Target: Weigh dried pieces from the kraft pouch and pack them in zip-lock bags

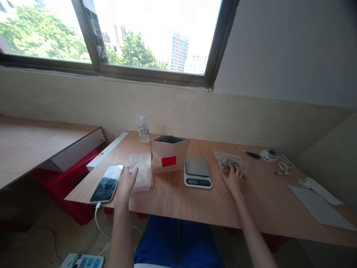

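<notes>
My left hand lies flat with its fingers out on a stack of clear plastic bags, just right of a smartphone on a white cable. My right hand rests open on a clear zip bag with small items inside. Between my hands stand a brown paper pouch with a red label, its top open, and a small digital kitchen scale.
A small clear bottle stands behind the pouch. At the far right of the wooden table lie a green-handled screwdriver, a tape roll, a white cord and white sheets. A white box sits left.
</notes>
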Motion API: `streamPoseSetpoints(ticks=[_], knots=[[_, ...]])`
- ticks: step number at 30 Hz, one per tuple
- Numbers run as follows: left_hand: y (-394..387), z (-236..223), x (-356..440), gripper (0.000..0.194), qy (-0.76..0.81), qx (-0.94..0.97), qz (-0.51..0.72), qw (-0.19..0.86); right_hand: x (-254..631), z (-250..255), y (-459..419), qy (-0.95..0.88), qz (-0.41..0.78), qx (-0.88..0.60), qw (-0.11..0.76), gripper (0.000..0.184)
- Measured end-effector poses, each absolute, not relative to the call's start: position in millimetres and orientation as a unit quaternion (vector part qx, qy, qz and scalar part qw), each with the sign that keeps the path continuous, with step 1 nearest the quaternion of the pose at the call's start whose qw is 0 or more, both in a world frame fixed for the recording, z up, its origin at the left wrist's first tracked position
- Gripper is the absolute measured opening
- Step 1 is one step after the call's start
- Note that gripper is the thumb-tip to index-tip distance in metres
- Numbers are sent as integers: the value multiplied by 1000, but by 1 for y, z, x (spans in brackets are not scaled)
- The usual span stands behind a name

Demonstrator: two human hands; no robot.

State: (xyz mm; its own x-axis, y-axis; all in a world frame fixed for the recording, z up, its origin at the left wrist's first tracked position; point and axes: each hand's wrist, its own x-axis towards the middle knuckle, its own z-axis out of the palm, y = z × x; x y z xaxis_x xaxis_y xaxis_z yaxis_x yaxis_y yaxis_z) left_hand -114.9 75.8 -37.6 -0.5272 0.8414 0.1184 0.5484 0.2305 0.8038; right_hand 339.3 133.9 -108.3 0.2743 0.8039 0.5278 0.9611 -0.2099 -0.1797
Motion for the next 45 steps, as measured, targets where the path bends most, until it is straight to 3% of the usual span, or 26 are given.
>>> streamPoseSetpoints(ticks=[4, 6, 10, 14, 17, 20, 23, 26, 29, 35, 39, 43, 45], knots=[[78, -31, -92, 68, 763, 453, 461, -23, 343, -106, 133, -567, -155, -754, 293, 32], [74, -28, -86, 62, 754, 473, 452, -64, 345, -97, 134, -561, -144, -753, 311, 30], [78, -48, -86, 33, 751, 549, 365, -47, 341, -72, 130, -541, -96, -726, 415, 33], [96, -85, -95, 35, 758, 595, 267, 37, 322, -38, 112, -479, 12, -661, 578, 37], [105, -88, -98, 34, 751, 593, 285, 48, 303, -13, 91, -407, 108, -625, 658, 37], [97, -63, -83, 30, 743, 560, 365, 13, 279, 6, 72, -354, 211, -582, 701, 32], [75, -28, -50, 26, 694, 512, 502, 61, 248, 19, 56, -321, 316, -537, 713, 31], [53, -3, -10, 20, 559, 532, 586, 246, 212, 28, 45, -337, 407, -494, 690, 30], [42, 5, 16, 21, 447, 625, 503, 396, 185, 33, 37, -398, 467, -467, 637, 26], [36, 4, 19, 35, 409, 642, 430, 486, 174, 25, 34, -416, 493, -468, 604, 28], [31, 8, 21, 30, 357, 611, 413, 574, 179, 11, 40, -423, 406, -527, 615, 30], [32, 9, 32, 32, 370, 577, 488, 540, 178, 9, 38, -458, 187, -610, 620, 27], [34, 7, 38, 32, 385, 561, 501, 534, 173, 15, 34, -521, 197, -592, 582, 23]])
